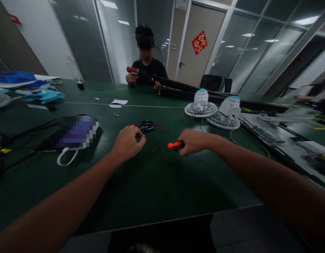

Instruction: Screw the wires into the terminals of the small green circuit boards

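My right hand [190,141] is wrapped round a tool with an orange and black handle [175,144]; its working end is hidden. A thin red wire [159,146] lies on the table just left of that handle. Across from it, my left hand [129,141] has its fingers curled in, thumb close to the forefinger; whatever may be between them is hidden. Right behind the left fingertips lie small circuit boards [147,126] with red and blue wires. More thin wires [196,156] show below the right hand.
Two white fan parts [200,109] [225,119] stand right of the boards. A blurred device [78,131] with a white strap lies left. Paper scraps [119,102] lie farther back. Opposite, a person [149,70] holds a long black bar [175,83]. A bottle [74,72] is at far left.
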{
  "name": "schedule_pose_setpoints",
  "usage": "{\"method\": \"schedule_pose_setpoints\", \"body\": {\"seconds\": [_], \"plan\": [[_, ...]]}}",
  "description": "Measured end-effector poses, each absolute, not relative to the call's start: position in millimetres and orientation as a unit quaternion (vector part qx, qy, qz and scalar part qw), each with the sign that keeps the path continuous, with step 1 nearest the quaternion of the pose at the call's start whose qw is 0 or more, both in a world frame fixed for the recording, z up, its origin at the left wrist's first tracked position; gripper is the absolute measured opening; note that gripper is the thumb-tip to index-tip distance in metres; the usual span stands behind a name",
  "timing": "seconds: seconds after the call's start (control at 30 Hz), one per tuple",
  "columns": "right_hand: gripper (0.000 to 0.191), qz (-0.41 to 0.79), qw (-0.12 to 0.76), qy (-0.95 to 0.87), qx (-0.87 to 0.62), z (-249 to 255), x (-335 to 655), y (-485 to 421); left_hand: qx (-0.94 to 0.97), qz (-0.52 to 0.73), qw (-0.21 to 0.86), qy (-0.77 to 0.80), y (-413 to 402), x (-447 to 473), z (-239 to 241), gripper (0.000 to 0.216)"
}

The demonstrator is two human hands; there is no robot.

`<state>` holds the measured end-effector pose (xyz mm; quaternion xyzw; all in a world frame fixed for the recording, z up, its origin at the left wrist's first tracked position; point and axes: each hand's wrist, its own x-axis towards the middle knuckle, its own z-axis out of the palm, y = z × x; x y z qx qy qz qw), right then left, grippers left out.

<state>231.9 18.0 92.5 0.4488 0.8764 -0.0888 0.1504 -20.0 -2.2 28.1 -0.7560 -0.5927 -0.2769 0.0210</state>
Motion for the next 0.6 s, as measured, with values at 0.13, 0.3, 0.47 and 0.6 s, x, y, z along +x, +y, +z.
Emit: {"method": "schedule_pose_setpoints", "body": {"seconds": [0.13,0.3,0.47,0.6], "plan": [[0.024,-0.068,0.141,0.936,0.315,73,191,12,-0.693,-0.285,-0.031,-0.662,4,-39,34,0.018],[0.048,-0.154,0.012,0.925,0.346,88,205,13,-0.703,-0.227,-0.111,-0.665,2,-38,37,0.027],[0.04,-0.252,-0.301,0.847,0.357,113,224,10,-0.81,-0.175,-0.17,-0.532,-22,-10,37,0.037],[0.044,-0.253,-0.423,0.789,0.368,110,217,2,-0.862,-0.16,-0.149,-0.458,-37,14,29,0.046]]}}
